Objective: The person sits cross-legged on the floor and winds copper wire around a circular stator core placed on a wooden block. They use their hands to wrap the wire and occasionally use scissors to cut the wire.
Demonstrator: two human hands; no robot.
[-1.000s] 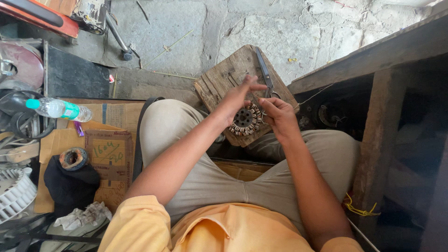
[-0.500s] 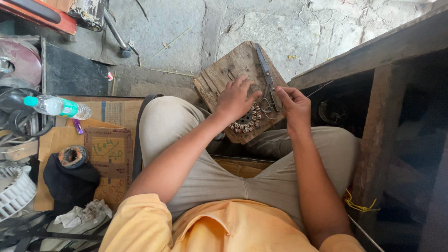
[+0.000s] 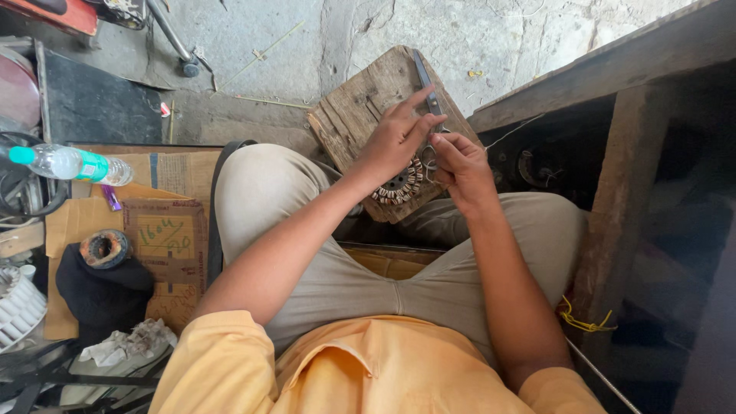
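A round motor stator (image 3: 399, 188) ringed with wound coils lies on a worn wooden board (image 3: 349, 115) in front of my knees. My left hand (image 3: 392, 139) rests over the stator with its fingers apart, and its index finger reaches up to the metal scissors (image 3: 424, 77) lying along the board. My right hand (image 3: 464, 165) sits just to the right, with its fingers pinched at the scissors' handle loops beside the stator's rim. Most of the stator is hidden under my left hand.
A heavy wooden frame (image 3: 613, 230) stands at my right, with a yellow wire (image 3: 583, 322) tied to it. At my left lie flattened cardboard (image 3: 165, 238), a plastic bottle (image 3: 69, 163), a black cloth bundle (image 3: 103, 284) and a white fan wheel (image 3: 15, 307).
My right hand has dropped back from the board's right edge to the scissors' handles. My left hand has shifted on the stator and stretched its index finger to the scissors.
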